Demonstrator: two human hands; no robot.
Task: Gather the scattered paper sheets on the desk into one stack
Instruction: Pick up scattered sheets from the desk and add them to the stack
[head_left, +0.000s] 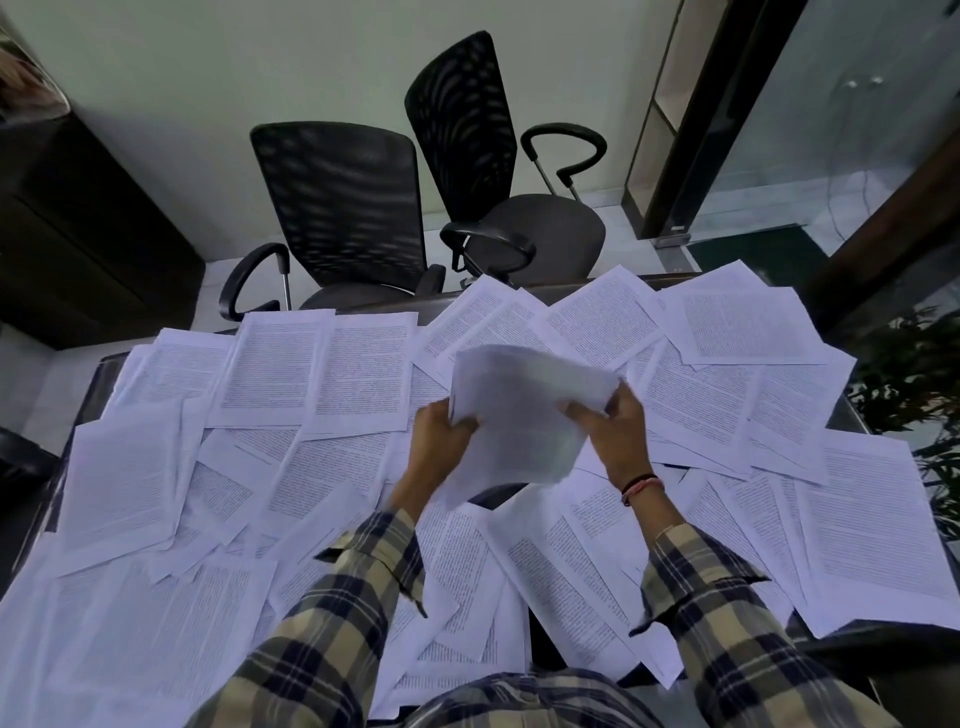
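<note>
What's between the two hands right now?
In the head view, the bundle of sheets spans the gap; the left hand and right hand each grip a side, above loose sheets.

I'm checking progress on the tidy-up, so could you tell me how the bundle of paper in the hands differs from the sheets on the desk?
The bundle is lifted off the desk, gripped by the left hand and right hand; the loose sheets lie flat, spread and overlapping. The bundle shows blank backs; the sheets show printed text. Both are white paper.
</note>
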